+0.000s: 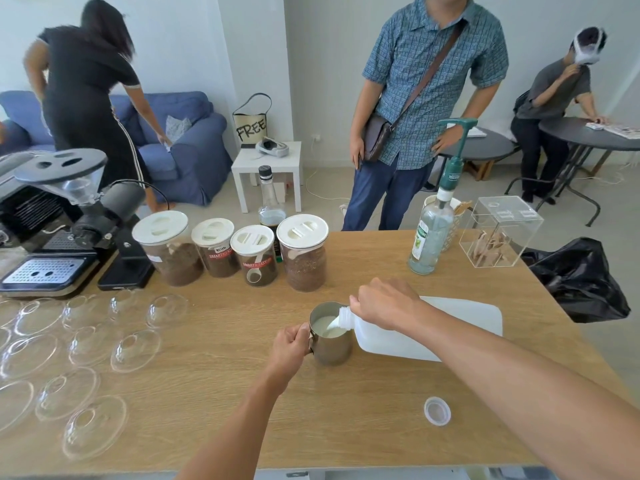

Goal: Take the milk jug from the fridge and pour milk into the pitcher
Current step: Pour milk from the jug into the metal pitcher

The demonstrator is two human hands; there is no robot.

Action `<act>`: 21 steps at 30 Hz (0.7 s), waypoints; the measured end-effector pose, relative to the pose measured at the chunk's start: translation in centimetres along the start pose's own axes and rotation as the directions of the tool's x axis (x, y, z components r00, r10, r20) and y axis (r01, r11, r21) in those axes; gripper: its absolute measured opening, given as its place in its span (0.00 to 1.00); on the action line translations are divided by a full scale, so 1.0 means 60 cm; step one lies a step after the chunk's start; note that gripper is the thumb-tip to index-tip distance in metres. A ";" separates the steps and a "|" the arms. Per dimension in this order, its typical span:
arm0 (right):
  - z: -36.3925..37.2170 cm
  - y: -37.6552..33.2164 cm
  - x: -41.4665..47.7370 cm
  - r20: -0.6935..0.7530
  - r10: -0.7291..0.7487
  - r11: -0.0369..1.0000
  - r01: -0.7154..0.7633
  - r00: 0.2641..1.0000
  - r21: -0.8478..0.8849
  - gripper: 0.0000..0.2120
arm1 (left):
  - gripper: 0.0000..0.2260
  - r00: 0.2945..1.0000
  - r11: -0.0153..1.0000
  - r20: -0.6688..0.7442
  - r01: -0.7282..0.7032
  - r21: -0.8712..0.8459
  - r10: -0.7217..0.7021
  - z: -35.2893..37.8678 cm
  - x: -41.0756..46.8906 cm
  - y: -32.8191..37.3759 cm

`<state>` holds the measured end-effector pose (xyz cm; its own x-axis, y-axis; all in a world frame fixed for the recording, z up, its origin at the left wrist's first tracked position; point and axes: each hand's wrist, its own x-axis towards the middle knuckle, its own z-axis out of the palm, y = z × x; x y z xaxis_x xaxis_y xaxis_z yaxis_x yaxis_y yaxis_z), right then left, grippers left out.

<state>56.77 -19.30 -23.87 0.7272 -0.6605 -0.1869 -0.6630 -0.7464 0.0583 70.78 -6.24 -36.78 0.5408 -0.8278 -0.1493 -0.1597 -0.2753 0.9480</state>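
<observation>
Right hand (384, 303) grips the tilted milk jug (433, 336) at three o'clock of the pitcher (334, 351); left hand (289, 341) clasps it at nine — best tilt gently, stream centred.

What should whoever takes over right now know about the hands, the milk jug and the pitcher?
Left hand: grips the handle of the steel pitcher, which stands on the wooden table.
Right hand: holds the milk jug tipped, mouth over the pitcher's rim.
Done: jug is out, its cap lies off on the table; milk is flowing, pitcher partly filled.
Left: finish the pour, set the jug upright, probably recap it.
</observation>
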 end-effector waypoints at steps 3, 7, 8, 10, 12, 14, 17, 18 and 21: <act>0.000 -0.001 0.001 0.008 0.005 1.000 -0.005 1.000 0.002 0.25 | 0.18 1.000 1.000 -0.002 0.004 -0.013 -0.004 0.000 -0.001 0.001; 0.000 -0.002 0.001 0.007 0.009 1.000 -0.010 1.000 0.006 0.25 | 0.17 1.000 1.000 0.008 0.012 -0.006 -0.012 0.000 -0.002 0.002; 0.000 -0.002 0.000 0.009 0.008 1.000 -0.008 1.000 0.005 0.24 | 0.17 1.000 1.000 0.009 0.014 -0.002 -0.014 -0.001 -0.003 0.002; 0.001 -0.002 0.000 0.010 0.012 1.000 -0.012 1.000 0.006 0.24 | 0.17 1.000 1.000 0.007 0.019 0.001 -0.019 -0.001 -0.004 0.004; 0.001 -0.002 0.000 0.010 0.013 1.000 -0.013 1.000 0.009 0.24 | 0.17 1.000 1.000 0.007 0.017 0.003 -0.017 -0.001 -0.005 0.005; 0.001 -0.002 0.000 0.009 0.009 1.000 -0.009 1.000 0.013 0.24 | 0.17 1.000 1.000 0.008 0.015 0.009 -0.015 -0.001 -0.005 0.006; 0.000 -0.002 0.000 0.006 0.003 1.000 -0.003 1.000 0.015 0.24 | 0.17 1.000 1.000 0.004 0.022 0.011 -0.022 -0.001 -0.005 0.005; 0.000 -0.002 0.000 0.005 0.002 1.000 -0.002 1.000 0.017 0.24 | 0.17 1.000 1.000 0.009 0.019 0.005 -0.019 -0.002 -0.005 0.006; 0.001 -0.002 0.001 0.001 0.000 1.000 0.000 1.000 0.017 0.24 | 0.16 1.000 1.000 0.014 0.013 -0.004 -0.013 -0.002 -0.006 0.008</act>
<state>56.85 -19.25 -23.96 0.7270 -0.6605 -0.1876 -0.6659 -0.7449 0.0421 70.58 -6.00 -36.25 0.5315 -0.8309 -0.1650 -0.1494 -0.2837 0.9472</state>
